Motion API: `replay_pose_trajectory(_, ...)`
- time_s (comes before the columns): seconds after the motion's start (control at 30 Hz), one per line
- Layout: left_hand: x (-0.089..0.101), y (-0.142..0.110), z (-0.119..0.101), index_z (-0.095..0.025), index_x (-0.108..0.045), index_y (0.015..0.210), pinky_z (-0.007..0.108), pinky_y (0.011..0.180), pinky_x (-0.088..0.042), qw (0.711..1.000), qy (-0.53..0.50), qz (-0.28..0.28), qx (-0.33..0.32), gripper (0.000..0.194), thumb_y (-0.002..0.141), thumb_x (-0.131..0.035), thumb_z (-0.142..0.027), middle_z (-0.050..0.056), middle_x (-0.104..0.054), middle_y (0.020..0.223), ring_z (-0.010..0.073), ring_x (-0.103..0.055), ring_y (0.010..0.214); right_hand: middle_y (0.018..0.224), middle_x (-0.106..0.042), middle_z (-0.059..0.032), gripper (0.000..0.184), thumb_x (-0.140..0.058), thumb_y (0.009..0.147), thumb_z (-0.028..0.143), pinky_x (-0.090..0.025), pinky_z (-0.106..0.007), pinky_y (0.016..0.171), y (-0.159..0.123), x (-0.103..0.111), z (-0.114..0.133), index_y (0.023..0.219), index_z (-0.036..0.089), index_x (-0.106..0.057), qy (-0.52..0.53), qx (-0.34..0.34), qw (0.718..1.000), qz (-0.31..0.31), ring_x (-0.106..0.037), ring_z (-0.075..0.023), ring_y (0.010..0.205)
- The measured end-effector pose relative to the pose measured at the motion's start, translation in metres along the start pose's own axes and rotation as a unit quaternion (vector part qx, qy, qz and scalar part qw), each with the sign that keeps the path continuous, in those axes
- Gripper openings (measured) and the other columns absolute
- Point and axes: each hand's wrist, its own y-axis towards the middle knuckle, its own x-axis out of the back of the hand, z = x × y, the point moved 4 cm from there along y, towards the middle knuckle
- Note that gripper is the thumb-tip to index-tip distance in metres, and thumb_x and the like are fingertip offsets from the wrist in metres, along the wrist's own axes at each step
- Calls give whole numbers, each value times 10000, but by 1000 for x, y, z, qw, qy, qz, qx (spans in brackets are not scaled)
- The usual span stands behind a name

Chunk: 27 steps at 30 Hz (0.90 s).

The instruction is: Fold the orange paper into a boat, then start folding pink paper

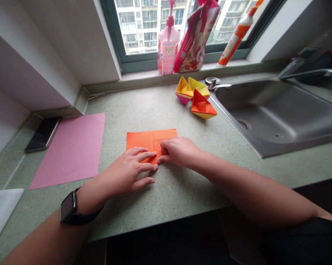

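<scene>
A sheet of orange paper (139, 139) lies on the speckled countertop in front of me, with a vertical crease and a flap folded over on its right side. My left hand (132, 167) rests flat on its lower left part, fingers spread, fingertips near the crease. On the flap, my right hand (181, 151) is closed, its thumb and curled fingers pressing at the paper's lower edge by the crease. Both hands cover much of the sheet's lower half. Farther back sit folded paper boats: an orange one (203, 105), a yellow-and-pink one (184, 90) and a yellow-green one (199, 87).
Pink paper (74, 147) lies at left, beside a black phone (43, 134). A steel sink (287, 114) is set into the counter at right. A pink pump bottle (168, 48), a red pouch (196, 40) and an orange-white bottle (237, 36) stand on the windowsill.
</scene>
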Motion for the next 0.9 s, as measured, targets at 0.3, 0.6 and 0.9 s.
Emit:
replay_pose_trajectory(0.3, -3, 1, 2, -287, -822, 1190, 631, 1234, -457, 1000, -5, 3, 6, 249, 1053, -701, -456, 82, -645, 1587, 377, -561, 1456, 1066, -823, -87, 433, -771, 930, 663, -347, -340, 631, -4, 1, 7, 978, 234, -736, -5, -10, 1000, 3, -740, -279, 962)
replay_pose_trajectory(0.6, -2, 2, 2, -312, -828, 1179, 588, 1216, -483, 1000, -11, 0, 11, 218, 1044, -719, -445, 72, -667, 1553, 358, -583, 1435, 1067, -827, -119, 483, -726, 948, 715, -433, -350, 669, 1, 7, -4, 992, 238, -783, -30, -57, 998, 10, -746, -310, 985)
replay_pose_trajectory(0.9, -2, 3, 1, -298, -830, 1154, 601, 1187, -500, 1000, -17, 7, 20, 190, 1025, -748, -411, 73, -663, 1560, 371, -586, 1422, 1033, -810, -133, 479, -732, 935, 693, -411, -341, 625, 16, 28, -65, 926, 218, -795, -36, -166, 985, -8, -716, -281, 906)
